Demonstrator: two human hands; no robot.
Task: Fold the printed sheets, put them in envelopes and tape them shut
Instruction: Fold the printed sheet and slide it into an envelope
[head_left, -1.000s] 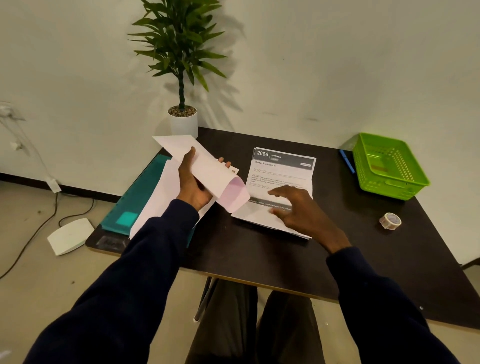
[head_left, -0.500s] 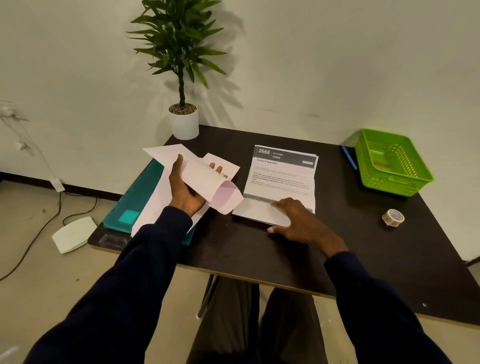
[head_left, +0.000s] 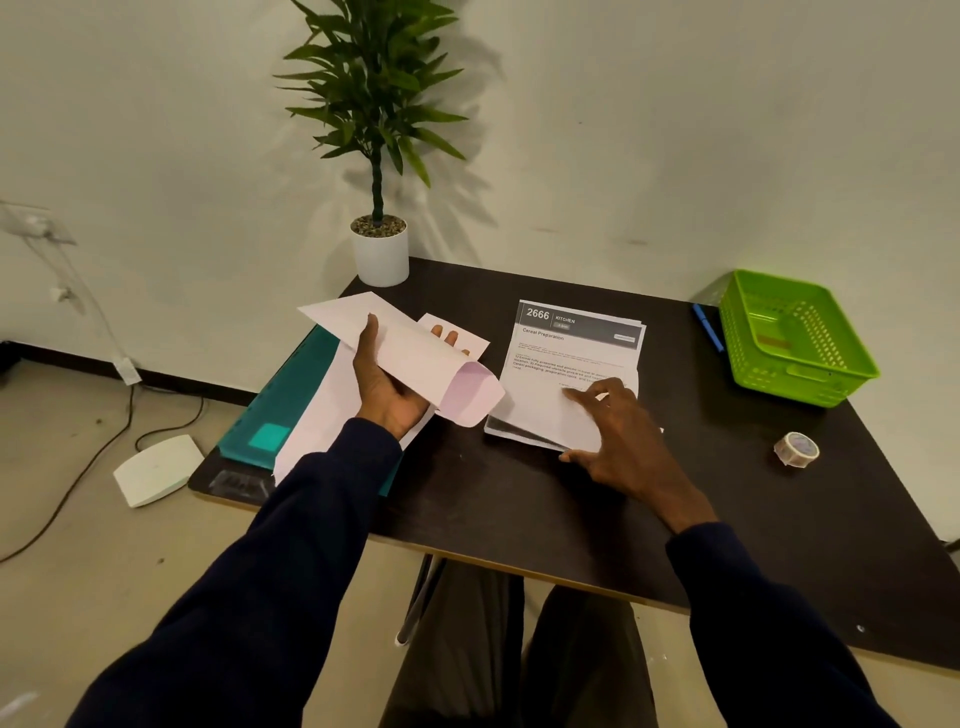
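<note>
- Right hand (head_left: 623, 436): a second ago it hovered spread over the printed sheet (head_left: 571, 358); half a second ago it lay flat at the sheet's near edge. Now the near part is lifted and turned up over the text, thumb at the lower fold, index finger on top. It pinches the paper.
- Meaning: the first fold is begun, not creased. The header end lies flat on the surface (head_left: 519, 493), with more sheets apparently beneath.
- Left hand (head_left: 387, 395): unchanged across the second. It grips the envelope (head_left: 410, 353) above the envelope pile (head_left: 322, 415), flap open, pink lining facing the sheet.
- Envelope's mouth sits just beside the fold, so insertion looks like the following step.
- Tape roll (head_left: 796, 449) untouched, well apart at the right, near the green basket (head_left: 795, 338). Sealing is still far off.
</note>
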